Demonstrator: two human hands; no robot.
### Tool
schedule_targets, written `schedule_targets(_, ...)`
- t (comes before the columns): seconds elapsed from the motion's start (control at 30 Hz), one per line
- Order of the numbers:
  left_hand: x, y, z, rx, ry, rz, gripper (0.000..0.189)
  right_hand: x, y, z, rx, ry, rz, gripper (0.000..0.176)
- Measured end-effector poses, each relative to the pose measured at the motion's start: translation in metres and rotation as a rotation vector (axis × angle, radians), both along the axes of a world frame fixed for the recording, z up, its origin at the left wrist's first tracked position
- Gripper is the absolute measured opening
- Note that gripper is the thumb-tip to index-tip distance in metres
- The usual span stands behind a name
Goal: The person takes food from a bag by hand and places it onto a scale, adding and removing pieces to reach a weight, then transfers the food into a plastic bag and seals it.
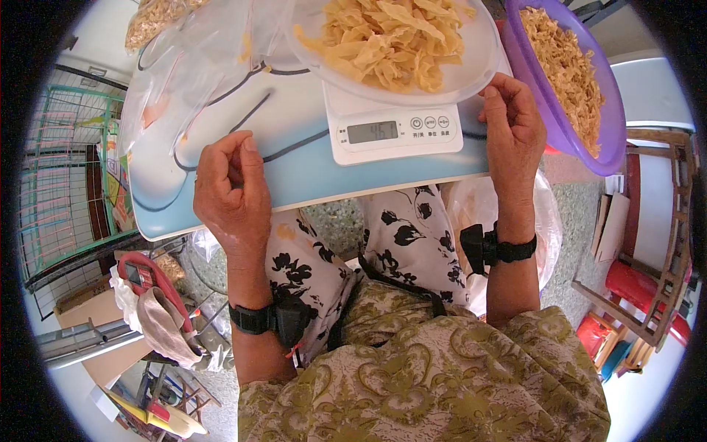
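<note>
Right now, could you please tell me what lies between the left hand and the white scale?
Only bare blue tabletop, crossed by a dark line, lies between the left hand and the white scale, as the head view shows.

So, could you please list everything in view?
Table: one, blue-white, upper middle
Scale: one, white, on the table
Dish: one, translucent white, on the scale
Dried pieces: many, yellow, in the dish
Basin: one, purple, right of the scale
Shreds: many, tan, in the basin
Plastic bags: several, clear, table's left
Wire rack: one, green, far left
Wooden frame: one, brown, far right
Other clutter: uncountable, mixed colours, edges
Trousers: one pair, black-and-white, below the table
Top: one, olive patterned, bottom
Wristbands: two, black, on the wrists
Left hand: one, bare, over the table
Right hand: one, bare, at the dish's rim
</note>
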State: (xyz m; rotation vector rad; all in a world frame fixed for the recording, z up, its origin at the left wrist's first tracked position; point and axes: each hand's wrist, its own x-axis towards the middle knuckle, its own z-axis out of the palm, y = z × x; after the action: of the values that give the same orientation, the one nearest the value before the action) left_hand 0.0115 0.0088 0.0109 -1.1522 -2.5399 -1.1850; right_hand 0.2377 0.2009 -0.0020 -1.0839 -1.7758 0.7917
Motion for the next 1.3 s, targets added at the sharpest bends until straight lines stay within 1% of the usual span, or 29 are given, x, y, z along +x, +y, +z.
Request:
schedule_targets(0.8, 0.0002, 0.0012, 0.0004, 0.008, -0.019, -0.005, 0.014, 0.0006, -0.0001, 0.0010, 0.002, -0.047, -0.015, 0.015)
schedule_targets(1.0, 0.0000, 0.0009, -0.0011, 0.029, -0.024, -0.011, 0.014, 0.0007, 0.0003, -0.0008, -0.013, -0.003, 0.002, 0.015)
schedule_targets(1.17, -0.0002, 0.0010, -0.0012, 0.041, -0.038, -0.020, 0.014, 0.0017, 0.0024, -0.0034, 0.034, -0.020, 0.003, 0.014)
schedule_targets(1.3, -0.0002, 0.0012, -0.0010, 0.032, -0.041, -0.014, 0.014, 0.0007, 0.0013, -0.0024, 0.007, 0.008, 0.012, 0.014)
